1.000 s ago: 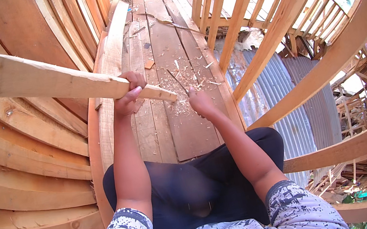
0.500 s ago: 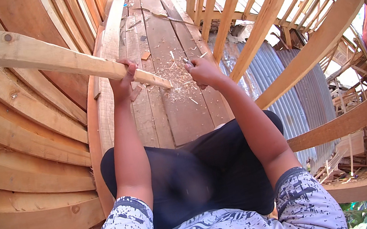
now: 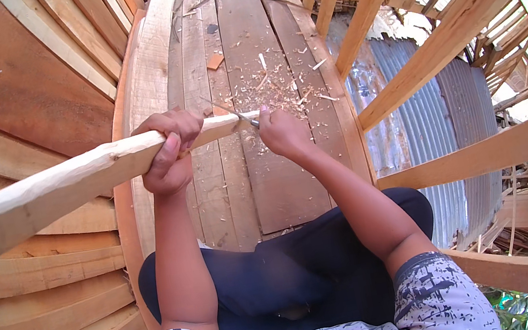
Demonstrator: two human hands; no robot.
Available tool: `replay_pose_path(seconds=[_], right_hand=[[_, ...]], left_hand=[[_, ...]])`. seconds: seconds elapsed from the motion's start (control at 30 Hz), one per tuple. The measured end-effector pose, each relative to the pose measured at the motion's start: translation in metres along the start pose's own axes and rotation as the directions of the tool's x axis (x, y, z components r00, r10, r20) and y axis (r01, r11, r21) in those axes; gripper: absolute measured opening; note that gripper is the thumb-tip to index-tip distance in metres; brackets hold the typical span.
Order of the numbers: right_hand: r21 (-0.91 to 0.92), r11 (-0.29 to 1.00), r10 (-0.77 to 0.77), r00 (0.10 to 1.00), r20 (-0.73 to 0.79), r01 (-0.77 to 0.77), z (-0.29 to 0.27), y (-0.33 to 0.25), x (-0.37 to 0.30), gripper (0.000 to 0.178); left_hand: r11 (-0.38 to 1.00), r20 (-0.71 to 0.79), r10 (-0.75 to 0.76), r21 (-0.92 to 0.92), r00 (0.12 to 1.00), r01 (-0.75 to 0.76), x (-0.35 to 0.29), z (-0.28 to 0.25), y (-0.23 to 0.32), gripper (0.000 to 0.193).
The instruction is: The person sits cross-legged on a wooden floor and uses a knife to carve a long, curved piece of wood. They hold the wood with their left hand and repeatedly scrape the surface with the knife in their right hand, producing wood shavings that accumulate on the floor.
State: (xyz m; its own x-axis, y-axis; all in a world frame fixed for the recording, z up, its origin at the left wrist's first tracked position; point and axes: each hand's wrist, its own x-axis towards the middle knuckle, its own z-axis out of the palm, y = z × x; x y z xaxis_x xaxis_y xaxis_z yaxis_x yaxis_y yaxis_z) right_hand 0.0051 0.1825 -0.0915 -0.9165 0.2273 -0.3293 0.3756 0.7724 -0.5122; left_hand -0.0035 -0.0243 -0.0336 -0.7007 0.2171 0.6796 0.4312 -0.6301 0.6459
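Observation:
A long squared wooden pole (image 3: 57,194) slants from the left edge to the middle of the view, its upper face pale and rough-cut. My left hand (image 3: 169,146) is closed around it, short of its far end. In the fist of my right hand (image 3: 284,132) is a knife (image 3: 244,118), its handle mostly hidden by the fingers. The thin blade crosses the pole's narrow end, apparently touching it, and points up and left. My folded legs in dark trousers (image 3: 284,281) are below the hands.
Wood shavings (image 3: 272,93) litter the plank floor (image 3: 248,33), with a small orange-brown wood scrap (image 3: 215,61) among them. Overlapping boards (image 3: 23,122) wall the left side. Along the right runs a slatted wooden railing (image 3: 451,26), with corrugated metal sheets (image 3: 428,136) beyond it.
The pole's left part has dropped lower, and its pale cut face is now uppermost. My right hand has moved to the pole's end, bringing the blade across it. The whole view has shifted slightly.

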Motion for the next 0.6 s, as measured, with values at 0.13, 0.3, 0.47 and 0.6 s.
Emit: replay_pose_path(seconds=[0.13,0.3,0.47,0.6], right_hand=[[0.031,0.999,0.038,0.998,-0.054,-0.037,0.012,0.053,0.032,0.056],[0.059,0.996,-0.069,0.986,0.154,0.061,-0.017,-0.013,-0.015,0.054],[0.128,0.99,-0.083,0.984,0.16,0.063,0.029,0.031,0.006,0.056],[0.203,0.975,-0.113,0.991,0.077,0.095,0.013,-0.015,-0.023,0.058]], left_hand=[[0.999,0.082,-0.051,0.001,0.995,0.051,0.012,0.008,0.0,0.021],[0.991,0.157,-0.133,0.017,0.979,0.132,0.024,0.015,0.027,0.029],[0.985,0.251,-0.164,-0.015,0.954,0.173,0.024,0.012,0.025,0.035],[0.982,0.189,-0.189,0.02,0.964,0.189,0.013,0.001,0.033,0.036]])
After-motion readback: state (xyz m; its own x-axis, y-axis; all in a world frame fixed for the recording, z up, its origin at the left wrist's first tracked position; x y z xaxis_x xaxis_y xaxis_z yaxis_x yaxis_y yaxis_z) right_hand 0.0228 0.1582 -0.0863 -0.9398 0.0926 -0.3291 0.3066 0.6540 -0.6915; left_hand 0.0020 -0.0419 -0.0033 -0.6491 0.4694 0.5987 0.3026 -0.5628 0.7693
